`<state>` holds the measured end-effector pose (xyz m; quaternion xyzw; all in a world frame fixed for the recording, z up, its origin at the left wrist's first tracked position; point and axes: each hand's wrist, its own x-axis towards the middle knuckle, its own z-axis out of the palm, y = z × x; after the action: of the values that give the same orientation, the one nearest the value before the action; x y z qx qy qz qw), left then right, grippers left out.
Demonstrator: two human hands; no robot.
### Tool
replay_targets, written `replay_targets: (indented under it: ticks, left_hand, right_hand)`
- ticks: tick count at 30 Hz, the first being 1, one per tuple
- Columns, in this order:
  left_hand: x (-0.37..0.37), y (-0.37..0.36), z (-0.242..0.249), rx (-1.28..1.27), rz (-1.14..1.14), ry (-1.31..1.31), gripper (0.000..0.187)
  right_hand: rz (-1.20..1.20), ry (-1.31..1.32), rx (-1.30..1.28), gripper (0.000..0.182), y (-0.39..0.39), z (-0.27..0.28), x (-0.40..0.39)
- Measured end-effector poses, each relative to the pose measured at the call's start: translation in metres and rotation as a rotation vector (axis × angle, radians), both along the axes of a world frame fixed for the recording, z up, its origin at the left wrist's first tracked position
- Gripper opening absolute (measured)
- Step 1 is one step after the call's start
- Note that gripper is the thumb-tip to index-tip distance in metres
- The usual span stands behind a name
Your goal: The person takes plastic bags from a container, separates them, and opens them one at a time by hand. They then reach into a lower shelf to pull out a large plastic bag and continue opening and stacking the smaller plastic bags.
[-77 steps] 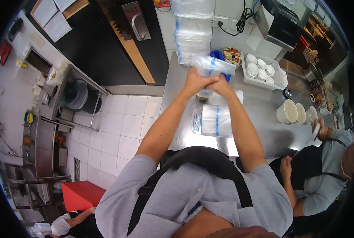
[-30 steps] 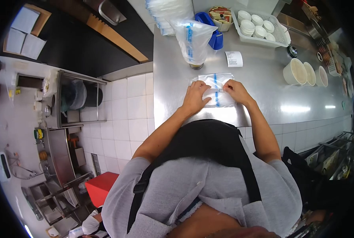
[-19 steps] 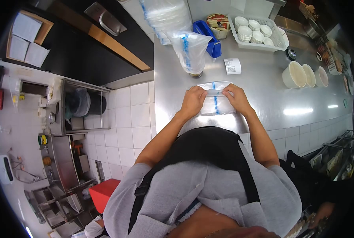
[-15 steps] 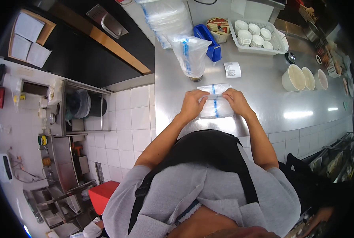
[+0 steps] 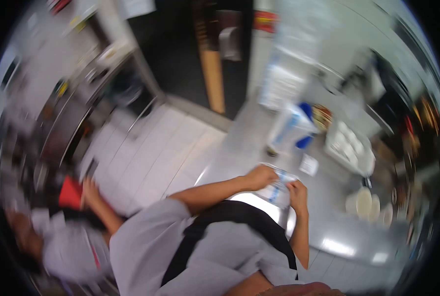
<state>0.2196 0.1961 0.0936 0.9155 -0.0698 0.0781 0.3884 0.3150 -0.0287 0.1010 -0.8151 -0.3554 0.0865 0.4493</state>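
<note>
A clear plastic bag with a blue printed stripe (image 5: 275,194) lies on the steel counter close to my body. My left hand (image 5: 261,176) is closed on its upper left part. At the upper right part, the fingers of my right hand (image 5: 297,191) pinch the same plastic. Just beyond my hands stands another blue-striped bag (image 5: 288,129), with a small dark-based item at its bottom that blur keeps me from naming. To the right of that bag lies a white printed slip (image 5: 308,165).
A stack of clear bags (image 5: 285,81) rises at the back. Right of it sit a blue holder (image 5: 304,142), a white basket (image 5: 350,158) of small cups, and several pale tubs (image 5: 360,203). On the left, another person (image 5: 77,241) reaches toward a red box (image 5: 70,193).
My view has swung, so the counter appears turned and lower right. Another person has come into view at left. Both hands stay on the bag.
</note>
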Motion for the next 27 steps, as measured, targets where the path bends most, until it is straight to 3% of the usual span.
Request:
replay_targets:
  ticks: [6,9,12,18,23,27]
  left_hand:
    - [-0.012,-0.013,0.004,-0.022,0.106,-0.299,0.014]
    - [-0.01,-0.01,-0.004,-0.037,-0.01,-0.14,0.013]
    - [-0.008,-0.008,-0.009,0.001,-0.021,-0.057,0.016]
    - [-0.017,-0.005,-0.009,0.06,0.047,-0.155,0.018]
    - [-0.018,-0.011,-0.002,-0.071,0.068,-0.275,0.016]
    - [-0.006,-0.013,-0.009,-0.031,0.013,-0.222,0.016]
  right_hand:
    - [0.028,0.124,-0.002,0.01,-0.004,-0.013,0.0]
    - [-0.002,0.033,-0.033,0.01,-0.005,-0.017,0.0]
    - [-0.079,-0.031,-0.265,0.011,-0.001,0.002,-0.006]
    - [-0.064,0.019,0.05,0.016,0.0,-0.022,-0.011]
    - [-0.075,-0.028,0.055,0.02,-0.008,-0.018,-0.013]
    - [-0.087,-0.098,0.009,0.021,-0.009,-0.014,-0.01]
